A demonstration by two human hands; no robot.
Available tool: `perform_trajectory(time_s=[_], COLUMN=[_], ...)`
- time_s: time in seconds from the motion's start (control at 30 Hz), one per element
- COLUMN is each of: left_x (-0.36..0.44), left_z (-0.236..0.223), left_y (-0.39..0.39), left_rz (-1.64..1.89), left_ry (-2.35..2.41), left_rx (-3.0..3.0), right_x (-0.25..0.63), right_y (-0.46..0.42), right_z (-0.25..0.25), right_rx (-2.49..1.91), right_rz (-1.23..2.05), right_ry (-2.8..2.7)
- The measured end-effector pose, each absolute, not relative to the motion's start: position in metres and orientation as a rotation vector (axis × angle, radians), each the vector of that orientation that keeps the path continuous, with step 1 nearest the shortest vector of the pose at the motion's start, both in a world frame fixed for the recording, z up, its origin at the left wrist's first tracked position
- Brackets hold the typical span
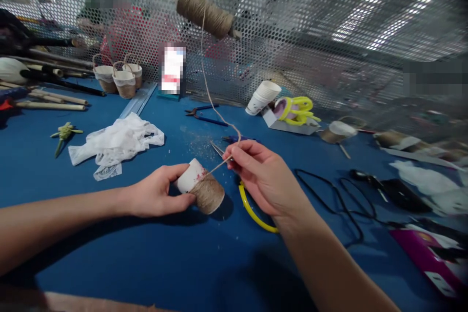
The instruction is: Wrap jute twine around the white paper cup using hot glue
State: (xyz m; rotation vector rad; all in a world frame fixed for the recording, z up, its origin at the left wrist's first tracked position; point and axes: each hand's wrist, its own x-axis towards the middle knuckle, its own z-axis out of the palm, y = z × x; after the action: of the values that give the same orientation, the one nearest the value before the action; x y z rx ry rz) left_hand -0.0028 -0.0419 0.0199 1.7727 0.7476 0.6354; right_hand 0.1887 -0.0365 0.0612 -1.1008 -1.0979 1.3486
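Note:
My left hand (161,190) is closed round the white upper part of a paper cup (190,175), which lies tilted over the table. Brown twine (208,194) is wound round the lower half of the cup. Between thumb and fingertips, my right hand (258,173) pinches the loose strand of twine (219,163), which runs taut to the cup. From there the strand climbs to a large spool (204,12) hung on the mesh panel. Scissors with yellow handles (256,214) lie beneath my right hand, their blades partly hidden by it.
White lace (120,139) lies left on the blue table (146,263). Behind stand several twine-covered cup baskets (124,83), a lit phone (172,68) and stacked paper cups (262,97). Blue-handled pliers (208,118) lie mid-table. A black cord (329,180) and glue gun (369,183) are right.

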Motion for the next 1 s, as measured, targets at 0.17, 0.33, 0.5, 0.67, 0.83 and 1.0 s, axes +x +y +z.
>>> perform_trajectory(time_s=[0.17, 0.33, 0.5, 0.67, 0.83, 1.0], left_x=[-0.004, -0.005, -0.005, -0.006, -0.005, -0.005], left_z=[0.018, 0.019, 0.019, 0.018, 0.019, 0.02], left_y=[-0.043, -0.043, -0.043, -0.044, -0.045, -0.045], left_rz=[0.631, 0.641, 0.67, 0.733, 0.801, 0.871], left_ry=[0.696, 0.675, 0.611, 0.551, 0.517, 0.481], left_rx=[1.793, 1.826, 1.867, 1.961, 2.052, 2.143], right_x=[0.189, 0.188, 0.187, 0.184, 0.182, 0.181], right_y=[-0.032, -0.03, -0.03, -0.032, -0.033, -0.034], right_z=[0.052, 0.043, 0.038, 0.035, 0.033, 0.029], right_rx=[-1.2, -1.264, -1.302, -1.322, -1.319, -1.302], right_rz=[1.266, 1.253, 1.262, 1.279, 1.299, 1.334], right_ry=[-1.127, -1.148, -1.172, -1.198, -1.22, -1.234])
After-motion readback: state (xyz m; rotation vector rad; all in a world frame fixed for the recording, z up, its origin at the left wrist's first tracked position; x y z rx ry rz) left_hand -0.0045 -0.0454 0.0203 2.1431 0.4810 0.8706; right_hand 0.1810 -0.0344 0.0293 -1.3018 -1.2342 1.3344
